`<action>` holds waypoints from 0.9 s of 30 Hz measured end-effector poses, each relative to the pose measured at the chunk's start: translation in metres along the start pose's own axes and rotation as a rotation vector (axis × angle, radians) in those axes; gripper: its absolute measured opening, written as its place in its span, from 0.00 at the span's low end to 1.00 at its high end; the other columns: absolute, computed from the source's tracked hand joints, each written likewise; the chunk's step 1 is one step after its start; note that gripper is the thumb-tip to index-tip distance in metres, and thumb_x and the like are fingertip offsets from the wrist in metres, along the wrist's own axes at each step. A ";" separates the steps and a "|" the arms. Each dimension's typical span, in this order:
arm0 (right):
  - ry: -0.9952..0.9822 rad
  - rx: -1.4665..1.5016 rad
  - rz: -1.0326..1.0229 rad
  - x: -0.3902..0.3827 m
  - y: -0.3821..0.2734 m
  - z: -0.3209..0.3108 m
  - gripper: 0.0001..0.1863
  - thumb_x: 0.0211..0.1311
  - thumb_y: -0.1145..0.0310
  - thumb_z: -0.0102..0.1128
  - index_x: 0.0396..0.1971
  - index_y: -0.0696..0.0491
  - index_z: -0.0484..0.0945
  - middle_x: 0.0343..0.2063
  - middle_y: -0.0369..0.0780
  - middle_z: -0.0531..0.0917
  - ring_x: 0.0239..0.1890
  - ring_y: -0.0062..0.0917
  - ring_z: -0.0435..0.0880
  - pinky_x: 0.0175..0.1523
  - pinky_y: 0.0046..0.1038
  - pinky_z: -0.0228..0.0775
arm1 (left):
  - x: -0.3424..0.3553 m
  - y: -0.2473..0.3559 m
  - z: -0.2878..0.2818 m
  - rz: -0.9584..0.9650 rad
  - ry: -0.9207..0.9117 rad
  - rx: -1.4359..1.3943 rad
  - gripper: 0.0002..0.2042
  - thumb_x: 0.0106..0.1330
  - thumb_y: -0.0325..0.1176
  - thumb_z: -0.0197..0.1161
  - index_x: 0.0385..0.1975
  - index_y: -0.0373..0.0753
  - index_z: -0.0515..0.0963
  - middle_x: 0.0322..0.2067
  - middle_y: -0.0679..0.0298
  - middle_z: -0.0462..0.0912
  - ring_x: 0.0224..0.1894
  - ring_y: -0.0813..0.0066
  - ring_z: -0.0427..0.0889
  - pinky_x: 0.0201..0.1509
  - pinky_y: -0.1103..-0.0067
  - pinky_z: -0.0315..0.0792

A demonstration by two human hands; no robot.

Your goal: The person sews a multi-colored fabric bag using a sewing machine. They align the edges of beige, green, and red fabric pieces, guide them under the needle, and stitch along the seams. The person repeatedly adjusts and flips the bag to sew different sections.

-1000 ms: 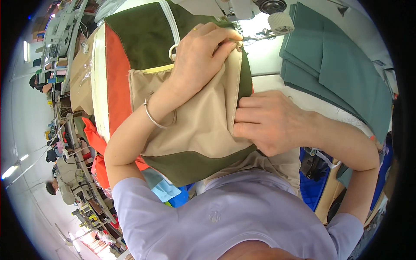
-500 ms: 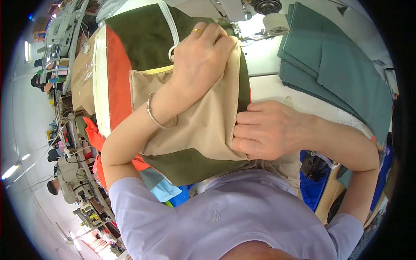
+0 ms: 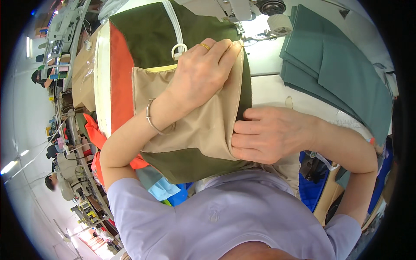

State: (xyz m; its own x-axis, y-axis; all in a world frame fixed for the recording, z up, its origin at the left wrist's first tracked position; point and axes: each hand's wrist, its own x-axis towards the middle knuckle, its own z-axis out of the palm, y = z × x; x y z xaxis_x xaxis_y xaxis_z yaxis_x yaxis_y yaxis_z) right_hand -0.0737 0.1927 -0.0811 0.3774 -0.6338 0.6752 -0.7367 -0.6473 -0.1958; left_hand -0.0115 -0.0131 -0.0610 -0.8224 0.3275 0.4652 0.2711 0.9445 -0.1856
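Observation:
A beige fabric panel with yellow top edging (image 3: 199,121) lies on a larger olive green piece (image 3: 143,39), which has an orange band, a cream strip and a white strap with a ring (image 3: 175,32). My left hand (image 3: 201,71), with a ring and bangle, is closed, pinching the beige panel's top right corner below the sewing machine's presser foot area (image 3: 241,34). My right hand (image 3: 271,132) has bent fingers gripping the panel's right edge lower down; their tips are tucked at the fabric.
Folded teal fabric (image 3: 333,69) lies right of the machine on the white worktop (image 3: 264,89). A cardboard piece (image 3: 82,69) and orange fabric (image 3: 95,132) are at left. Beyond are rows of sewing machines with other people (image 3: 52,184). Blue items (image 3: 307,195) sit below, at right.
Both my hands have moved a little down toward my body along the panel's right edge. The beige panel's lower right corner has shifted slightly downward, and more of the strap's ring shows.

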 end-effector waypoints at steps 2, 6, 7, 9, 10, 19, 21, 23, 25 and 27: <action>0.051 -0.027 0.033 0.000 -0.001 0.006 0.10 0.46 0.66 0.65 0.28 0.53 0.76 0.30 0.36 0.75 0.32 0.26 0.75 0.32 0.25 0.67 | 0.000 -0.003 0.001 -0.006 0.020 -0.050 0.20 0.47 0.21 0.67 0.44 0.39 0.84 0.41 0.67 0.84 0.34 0.71 0.82 0.32 0.77 0.77; 0.032 -0.072 0.175 0.001 0.003 -0.005 0.09 0.45 0.69 0.64 0.29 0.53 0.78 0.32 0.36 0.77 0.35 0.27 0.78 0.35 0.27 0.72 | -0.002 -0.006 0.002 -0.025 0.037 -0.120 0.19 0.48 0.21 0.67 0.43 0.39 0.85 0.42 0.66 0.85 0.34 0.69 0.83 0.32 0.76 0.77; 0.115 -0.139 0.217 0.004 0.008 -0.004 0.09 0.45 0.70 0.63 0.29 0.53 0.78 0.32 0.36 0.77 0.36 0.26 0.77 0.36 0.27 0.72 | -0.003 -0.006 0.002 -0.024 0.040 -0.132 0.19 0.48 0.21 0.67 0.43 0.40 0.85 0.42 0.66 0.85 0.35 0.68 0.83 0.32 0.76 0.77; 0.224 -0.306 0.289 0.008 0.017 -0.001 0.10 0.44 0.72 0.63 0.30 0.53 0.79 0.33 0.35 0.77 0.37 0.26 0.77 0.39 0.27 0.74 | -0.003 -0.009 -0.002 -0.024 0.028 -0.168 0.18 0.49 0.21 0.67 0.43 0.39 0.85 0.43 0.65 0.86 0.36 0.66 0.84 0.33 0.75 0.77; 0.250 -0.408 0.318 0.009 0.020 0.000 0.11 0.44 0.72 0.63 0.32 0.54 0.80 0.34 0.36 0.78 0.38 0.27 0.78 0.40 0.28 0.74 | -0.003 -0.010 -0.002 -0.022 0.023 -0.187 0.18 0.50 0.21 0.67 0.43 0.39 0.85 0.44 0.65 0.86 0.37 0.66 0.84 0.33 0.74 0.77; -0.025 -0.392 0.453 0.003 0.013 -0.011 0.17 0.44 0.74 0.63 0.39 0.59 0.82 0.40 0.41 0.82 0.47 0.32 0.82 0.47 0.31 0.79 | -0.006 -0.019 0.008 0.015 0.122 -0.274 0.18 0.51 0.20 0.65 0.44 0.39 0.85 0.44 0.63 0.87 0.45 0.64 0.86 0.44 0.72 0.81; -0.039 -0.381 0.464 0.004 0.013 -0.012 0.18 0.45 0.73 0.62 0.41 0.60 0.82 0.42 0.42 0.84 0.47 0.34 0.84 0.48 0.32 0.80 | -0.005 -0.022 0.011 0.027 0.126 -0.295 0.17 0.51 0.20 0.65 0.43 0.39 0.85 0.44 0.63 0.87 0.45 0.64 0.86 0.45 0.72 0.81; -0.025 -0.387 0.454 0.004 0.013 -0.012 0.18 0.45 0.73 0.62 0.40 0.60 0.82 0.42 0.43 0.84 0.47 0.35 0.84 0.47 0.32 0.80 | -0.005 -0.023 0.014 0.028 0.134 -0.314 0.17 0.52 0.20 0.65 0.43 0.40 0.85 0.44 0.63 0.87 0.45 0.65 0.86 0.45 0.72 0.81; 0.013 -0.397 0.427 0.005 0.015 -0.012 0.17 0.41 0.75 0.63 0.37 0.60 0.81 0.39 0.41 0.82 0.44 0.31 0.82 0.45 0.30 0.79 | -0.005 -0.024 0.015 0.026 0.145 -0.330 0.17 0.52 0.20 0.65 0.43 0.40 0.86 0.44 0.63 0.87 0.46 0.66 0.86 0.45 0.73 0.81; 0.030 -0.403 0.414 0.005 0.016 -0.011 0.17 0.39 0.76 0.64 0.36 0.60 0.80 0.37 0.40 0.81 0.43 0.30 0.82 0.43 0.29 0.78 | -0.006 -0.020 0.018 -0.008 0.166 -0.330 0.17 0.52 0.20 0.66 0.42 0.42 0.86 0.42 0.64 0.86 0.43 0.66 0.85 0.43 0.73 0.81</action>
State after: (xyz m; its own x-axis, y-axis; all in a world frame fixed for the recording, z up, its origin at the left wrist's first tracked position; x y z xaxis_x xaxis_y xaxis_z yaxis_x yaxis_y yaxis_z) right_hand -0.0899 0.1837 -0.0729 -0.0002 -0.7836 0.6212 -0.9774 -0.1311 -0.1658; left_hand -0.0209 -0.0347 -0.0751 -0.7400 0.2943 0.6048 0.4341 0.8958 0.0953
